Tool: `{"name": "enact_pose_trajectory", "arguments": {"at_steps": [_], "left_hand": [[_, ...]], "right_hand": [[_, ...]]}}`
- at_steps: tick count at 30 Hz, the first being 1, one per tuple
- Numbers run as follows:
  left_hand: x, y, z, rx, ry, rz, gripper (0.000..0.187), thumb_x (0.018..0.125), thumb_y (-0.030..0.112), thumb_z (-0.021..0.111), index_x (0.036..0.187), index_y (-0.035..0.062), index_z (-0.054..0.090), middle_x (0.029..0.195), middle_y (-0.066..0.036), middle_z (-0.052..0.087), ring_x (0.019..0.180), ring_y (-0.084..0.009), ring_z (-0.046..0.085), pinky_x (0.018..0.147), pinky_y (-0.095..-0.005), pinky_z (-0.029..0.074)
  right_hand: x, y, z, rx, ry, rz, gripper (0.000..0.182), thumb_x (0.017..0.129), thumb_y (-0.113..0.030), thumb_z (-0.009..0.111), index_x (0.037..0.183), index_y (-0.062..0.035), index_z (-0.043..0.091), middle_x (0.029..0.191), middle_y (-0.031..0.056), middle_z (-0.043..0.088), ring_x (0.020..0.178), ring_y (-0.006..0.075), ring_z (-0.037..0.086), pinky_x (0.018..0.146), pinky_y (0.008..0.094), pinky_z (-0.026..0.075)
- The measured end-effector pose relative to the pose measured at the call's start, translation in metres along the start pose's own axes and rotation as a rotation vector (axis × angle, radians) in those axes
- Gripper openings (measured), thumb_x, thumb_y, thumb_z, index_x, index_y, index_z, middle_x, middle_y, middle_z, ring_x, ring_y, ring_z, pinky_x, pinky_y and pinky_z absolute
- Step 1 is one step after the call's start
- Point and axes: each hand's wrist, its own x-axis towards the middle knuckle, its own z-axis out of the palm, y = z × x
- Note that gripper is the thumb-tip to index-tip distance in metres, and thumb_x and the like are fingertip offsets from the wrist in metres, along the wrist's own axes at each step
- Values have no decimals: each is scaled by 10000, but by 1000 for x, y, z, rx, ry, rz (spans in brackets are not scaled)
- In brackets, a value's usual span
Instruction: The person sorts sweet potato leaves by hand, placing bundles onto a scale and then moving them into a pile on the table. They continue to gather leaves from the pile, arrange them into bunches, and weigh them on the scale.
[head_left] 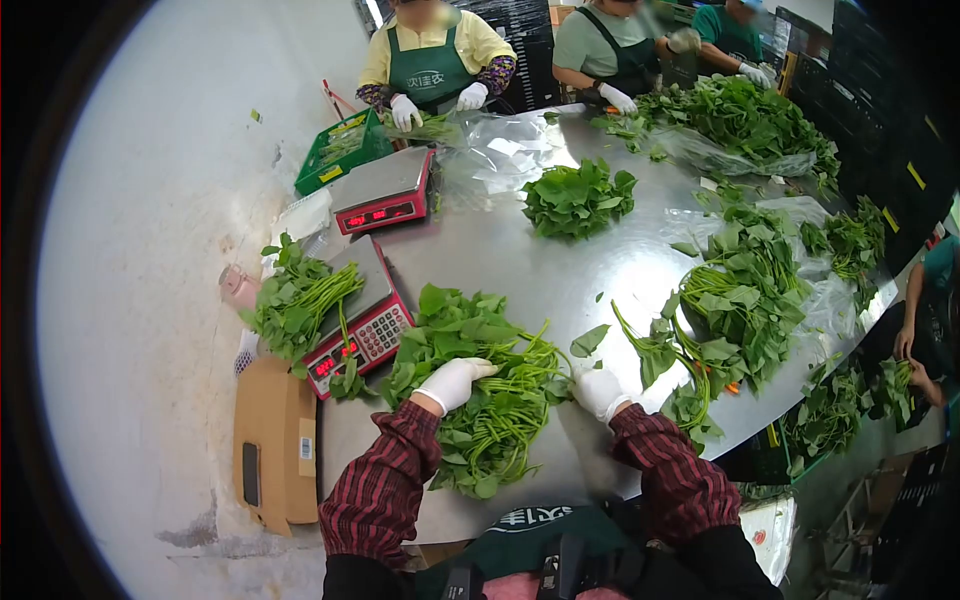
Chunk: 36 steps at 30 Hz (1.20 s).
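Note:
A large pile of leafy green stems (pixel 500 420) lies on the metal table in front of me. My left hand (pixel 452 385), in a white glove, rests on the pile's left part with its fingers stretched to the right. At the pile's right edge is my right hand (pixel 600 392), also gloved; its fingertips are hard to make out beside a few stems. Another bunch of greens (pixel 300 300) lies on the nearer red scale (pixel 372 338), left of the pile. Further right sits a big heap of greens (pixel 745 290).
A second red scale (pixel 385 188) and a green crate (pixel 345 150) stand at the back left. One bunch (pixel 580 198) lies mid-table. A cardboard box (pixel 275 440) is at the left edge. Co-workers stand across the table, and another person is at the right.

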Motion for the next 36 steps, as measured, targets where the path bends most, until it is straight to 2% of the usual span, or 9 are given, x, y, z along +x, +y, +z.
{"name": "enact_pose_trajectory", "arguments": {"at_steps": [5,7,12,18,20,21,25,30,36], "left_hand": [[3,10,-7,114,-33,-9,305,766,-17,567,1043,69,659,998,-129,640,917,-322,604,825,-373,484],[3,12,-7,135,20,15,236,773,62,626,1004,74,671,902,-101,631,843,-311,603,760,-373,489],[4,18,3,260,84,37,289,752,152,677,1035,97,658,862,-84,595,845,-298,586,791,-384,459],[9,35,12,515,-23,-47,465,677,260,746,1084,72,621,894,-75,559,915,-272,565,837,-400,433],[12,40,14,582,-88,-135,446,673,269,748,1045,56,624,893,-78,556,934,-268,559,840,-408,432],[13,41,14,644,-107,-90,418,683,277,737,1012,47,624,901,-78,556,925,-257,553,836,-401,427],[13,40,23,704,52,59,306,715,228,698,955,62,607,869,-78,533,862,-250,533,806,-366,415],[0,48,27,521,324,107,202,734,78,558,935,60,545,862,-100,496,830,-269,526,695,-370,446],[0,37,50,506,333,91,341,755,102,525,1087,122,600,1146,-61,570,925,-232,542,762,-363,419]], "right_hand": [[9,10,-55,176,294,132,253,843,-245,581,764,-7,548,617,192,590,555,358,598,541,429,485],[21,2,-105,638,240,538,226,851,-206,624,823,3,542,647,119,591,549,187,576,542,326,469],[47,-12,-132,1006,548,346,164,896,-149,595,941,-6,527,728,36,542,594,93,522,544,242,443],[76,-24,8,506,293,-255,291,889,-84,566,1173,-30,533,1013,104,608,775,195,587,703,327,489],[82,-41,9,720,-197,-188,275,880,-102,546,1143,-22,561,1047,201,611,870,270,618,776,379,479],[70,-35,2,322,-147,-156,204,848,-131,548,1007,-18,607,915,241,623,862,314,636,716,395,492],[79,-53,-33,-12,-17,-197,72,793,-122,565,799,-60,601,674,160,629,655,334,642,578,424,506],[55,-78,-61,135,2,-258,118,777,-170,594,746,-58,614,615,160,607,609,338,631,551,433,498],[26,-84,-12,309,-110,-219,162,813,-238,592,813,-84,642,692,172,629,656,349,628,597,447,494]]}}
